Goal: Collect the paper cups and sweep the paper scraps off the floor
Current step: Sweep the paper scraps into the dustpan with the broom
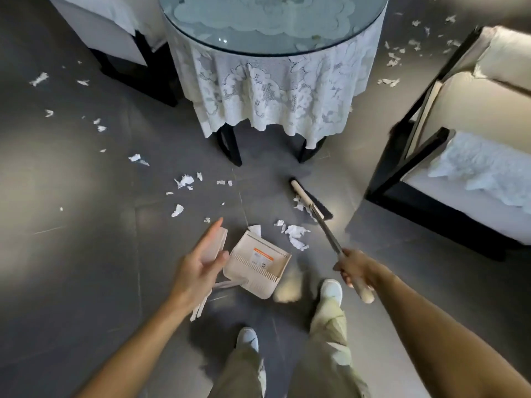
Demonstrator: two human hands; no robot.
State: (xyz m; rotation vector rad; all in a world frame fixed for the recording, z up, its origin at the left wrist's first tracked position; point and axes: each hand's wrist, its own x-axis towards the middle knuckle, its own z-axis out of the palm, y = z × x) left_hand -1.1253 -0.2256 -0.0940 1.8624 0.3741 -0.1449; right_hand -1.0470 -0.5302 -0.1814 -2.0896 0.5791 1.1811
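Note:
White paper scraps [296, 235] lie on the dark floor just beyond a cream dustpan [258, 264], and more scraps [184, 180] are scattered to the left and at the far right [392, 57]. My left hand [198, 262] holds the dustpan's long handle [217, 244] between thumb and straight fingers. My right hand [355, 268] grips the broom handle [327, 234]. The broom's head [311, 199] rests on the floor in front of the table. No paper cup is in view.
A round glass-topped table [270, 30] with a lace cloth stands ahead. A cushioned chair [471, 173] stands at the right and another [115, 38] at the back left. My two feet [330, 291] are just behind the dustpan.

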